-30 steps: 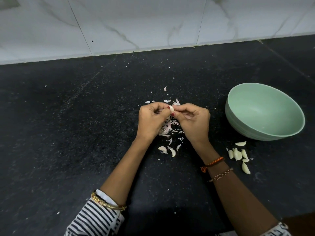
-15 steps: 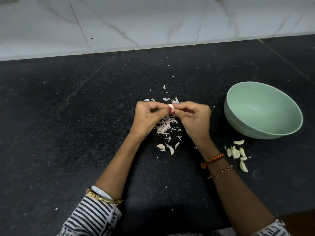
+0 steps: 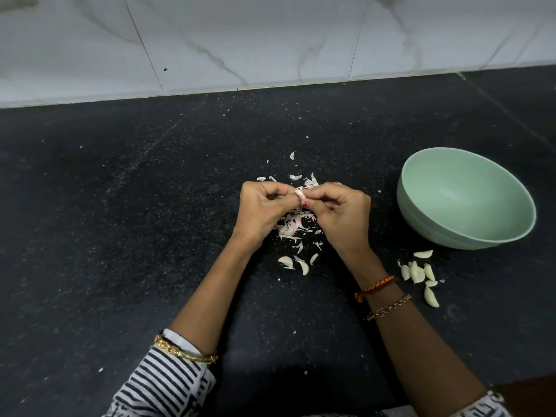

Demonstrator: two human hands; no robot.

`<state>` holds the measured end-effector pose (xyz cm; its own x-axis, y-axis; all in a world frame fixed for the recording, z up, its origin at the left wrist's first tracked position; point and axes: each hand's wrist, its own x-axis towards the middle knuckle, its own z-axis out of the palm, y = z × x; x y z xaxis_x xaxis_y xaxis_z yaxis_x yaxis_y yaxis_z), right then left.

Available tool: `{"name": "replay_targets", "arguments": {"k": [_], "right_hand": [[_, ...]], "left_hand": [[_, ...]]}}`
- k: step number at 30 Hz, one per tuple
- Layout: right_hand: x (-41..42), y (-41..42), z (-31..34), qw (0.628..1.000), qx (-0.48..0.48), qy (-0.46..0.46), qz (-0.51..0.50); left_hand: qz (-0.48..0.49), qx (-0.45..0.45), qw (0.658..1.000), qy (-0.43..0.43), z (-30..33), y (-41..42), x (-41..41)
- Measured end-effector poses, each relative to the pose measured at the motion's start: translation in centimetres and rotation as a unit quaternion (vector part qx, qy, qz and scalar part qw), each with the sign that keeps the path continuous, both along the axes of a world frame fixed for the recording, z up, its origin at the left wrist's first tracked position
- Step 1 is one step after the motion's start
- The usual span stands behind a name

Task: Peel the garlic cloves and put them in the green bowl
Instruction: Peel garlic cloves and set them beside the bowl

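A small white garlic clove (image 3: 299, 193) is pinched between the fingertips of my left hand (image 3: 262, 210) and my right hand (image 3: 341, 213), held just above the black counter. Both hands have their fingers curled around it, meeting at the middle. Under and around them lies a heap of thin white and pinkish garlic skins (image 3: 293, 224). The green bowl (image 3: 464, 203) sits to the right of my right hand, tilted toward me, with nothing visible inside. Several garlic cloves (image 3: 418, 272) lie on the counter just in front of the bowl.
The black speckled counter (image 3: 120, 236) stretches wide to the left and toward me. A white marble-tiled wall (image 3: 270, 40) runs along its far edge. Two larger skin pieces (image 3: 296, 264) lie between my forearms. Bangles and thread bracelets circle both wrists.
My hands stay together on the clove, with only small shifts of the fingers as they work at it. The bowl and the loose cloves have not moved.
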<state>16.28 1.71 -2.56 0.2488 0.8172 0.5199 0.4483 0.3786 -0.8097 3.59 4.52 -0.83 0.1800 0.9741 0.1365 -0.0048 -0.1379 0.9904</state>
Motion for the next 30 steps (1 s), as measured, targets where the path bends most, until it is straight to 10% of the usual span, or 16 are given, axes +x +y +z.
{"name": "replay_targets", "arguments": {"k": [10,30], "right_hand": [[0.0,-0.6,2.0,0.92,-0.178,0.327,0.125],[-0.4,-0.7,1.8,0.942,-0.161,0.275,0.109]], "left_hand": [[0.053,-0.059,0.995,-0.054,0.6,0.1,0.1],[0.027,0.012,0.997,-0.07,0.2,0.0,0.2]]}}
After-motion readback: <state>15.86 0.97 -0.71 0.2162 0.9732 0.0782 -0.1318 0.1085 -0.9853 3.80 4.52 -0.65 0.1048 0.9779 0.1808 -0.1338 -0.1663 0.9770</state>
